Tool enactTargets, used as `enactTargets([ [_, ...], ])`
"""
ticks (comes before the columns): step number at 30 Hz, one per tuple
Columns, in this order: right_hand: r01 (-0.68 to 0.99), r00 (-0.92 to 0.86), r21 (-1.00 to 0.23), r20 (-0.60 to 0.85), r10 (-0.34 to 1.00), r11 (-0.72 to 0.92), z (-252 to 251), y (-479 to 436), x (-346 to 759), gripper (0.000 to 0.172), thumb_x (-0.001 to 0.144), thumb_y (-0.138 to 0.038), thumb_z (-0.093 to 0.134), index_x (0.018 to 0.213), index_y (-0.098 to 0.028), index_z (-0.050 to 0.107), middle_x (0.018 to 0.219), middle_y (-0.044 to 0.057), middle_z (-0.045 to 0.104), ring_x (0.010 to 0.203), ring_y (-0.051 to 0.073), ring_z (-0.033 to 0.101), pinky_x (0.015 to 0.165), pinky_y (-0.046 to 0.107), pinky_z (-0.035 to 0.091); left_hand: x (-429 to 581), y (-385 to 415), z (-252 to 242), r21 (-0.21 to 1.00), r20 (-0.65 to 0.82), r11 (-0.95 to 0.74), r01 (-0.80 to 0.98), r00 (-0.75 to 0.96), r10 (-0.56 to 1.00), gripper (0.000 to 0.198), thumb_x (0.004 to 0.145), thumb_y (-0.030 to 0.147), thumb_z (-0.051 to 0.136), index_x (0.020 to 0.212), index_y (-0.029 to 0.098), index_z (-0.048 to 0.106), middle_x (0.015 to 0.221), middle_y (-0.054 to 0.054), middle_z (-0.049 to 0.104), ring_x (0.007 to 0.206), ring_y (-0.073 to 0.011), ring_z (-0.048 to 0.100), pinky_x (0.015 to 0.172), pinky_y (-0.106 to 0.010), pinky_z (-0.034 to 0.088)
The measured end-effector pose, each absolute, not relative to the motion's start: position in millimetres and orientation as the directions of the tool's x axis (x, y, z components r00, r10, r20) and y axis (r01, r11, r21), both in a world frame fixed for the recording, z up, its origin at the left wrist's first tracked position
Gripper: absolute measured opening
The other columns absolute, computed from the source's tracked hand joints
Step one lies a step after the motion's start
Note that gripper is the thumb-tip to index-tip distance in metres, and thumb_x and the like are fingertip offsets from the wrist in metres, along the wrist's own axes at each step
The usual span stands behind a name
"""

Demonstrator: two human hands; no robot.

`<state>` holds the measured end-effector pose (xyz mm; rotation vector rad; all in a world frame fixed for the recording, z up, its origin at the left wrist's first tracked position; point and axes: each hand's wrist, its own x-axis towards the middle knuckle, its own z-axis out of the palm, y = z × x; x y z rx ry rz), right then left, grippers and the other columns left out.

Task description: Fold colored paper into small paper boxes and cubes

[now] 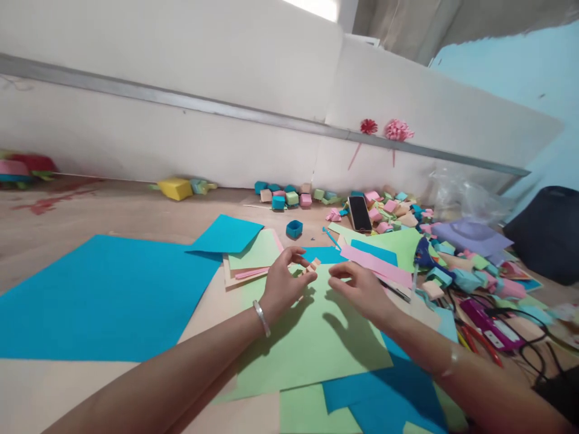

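My left hand (284,283) is closed in a pinch on a small peach paper piece (313,264), held just above a light green paper sheet (312,337). My right hand (359,288) hovers close beside it, fingers curled, thumb and forefinger drawn together; whether they hold anything I cannot make out. A silver bangle circles my left wrist. Both forearms reach in from the bottom edge.
A big blue sheet (104,295) lies at left, a stack of coloured sheets (253,253) ahead. A small blue paper box (294,228), a phone (360,213) and several paper cubes (289,196) sit further back. Scissors, cables and a purple tool (491,325) clutter the right; a dark bag (549,232) stands beyond.
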<state>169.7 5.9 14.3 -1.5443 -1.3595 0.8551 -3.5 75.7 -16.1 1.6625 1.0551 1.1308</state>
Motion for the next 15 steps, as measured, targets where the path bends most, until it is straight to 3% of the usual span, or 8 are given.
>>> enactTargets([
  [3, 0.251, 0.200, -0.966, -0.007, 0.980, -0.058, -3, 20, 136, 0.030, 0.075, -0.044, 0.066, 0.086, -0.016, 0.062, 0.085, 0.007, 0.069, 0.079, 0.020, 0.065, 0.062, 0.029, 0.051, -2, 74, -20, 0.888, 0.333, -0.388, 0.247, 0.235, 0.913, 0.037, 0.069, 0.022, 0.070, 0.102, 0.021, 0.054, 0.086, -0.001, 0.066, 0.084, -0.0203, 0.063, 0.074, -0.034, 0.050],
  [8, 0.142, 0.188, -0.990, 0.037, 0.982, 0.010, -12, 35, 131, 0.031, 0.076, -0.046, 0.065, 0.082, -0.016, 0.060, 0.081, 0.007, 0.070, 0.077, 0.021, 0.068, 0.068, 0.032, 0.053, -2, 74, -22, 0.829, 0.380, -0.463, 0.312, 0.294, 0.877, 0.046, 0.066, 0.018, 0.072, 0.107, 0.021, 0.052, 0.089, -0.001, 0.065, 0.088, -0.0216, 0.062, 0.078, -0.035, 0.048],
  [12, 0.119, 0.189, -0.988, 0.123, 0.974, 0.102, -9, 42, 140, 0.032, 0.074, -0.047, 0.068, 0.086, -0.017, 0.062, 0.084, 0.006, 0.071, 0.081, 0.021, 0.067, 0.077, 0.035, 0.053, -12, 101, -3, 0.790, 0.354, -0.498, 0.358, 0.398, 0.847, 0.061, 0.062, 0.032, 0.080, 0.115, 0.020, 0.052, 0.107, -0.006, 0.064, 0.099, -0.0220, 0.062, 0.084, -0.034, 0.049],
  [15, 0.139, 0.163, -0.978, 0.177, 0.971, 0.155, -6, 47, 148, 0.029, 0.072, -0.043, 0.072, 0.084, -0.017, 0.065, 0.081, 0.005, 0.071, 0.078, 0.020, 0.067, 0.079, 0.035, 0.052, -16, 145, 16, 0.633, 0.346, -0.506, 0.585, 0.371, 0.862, 0.048, 0.074, 0.040, 0.071, 0.114, 0.018, 0.056, 0.111, -0.010, 0.063, 0.103, -0.0240, 0.060, 0.087, -0.035, 0.048],
])
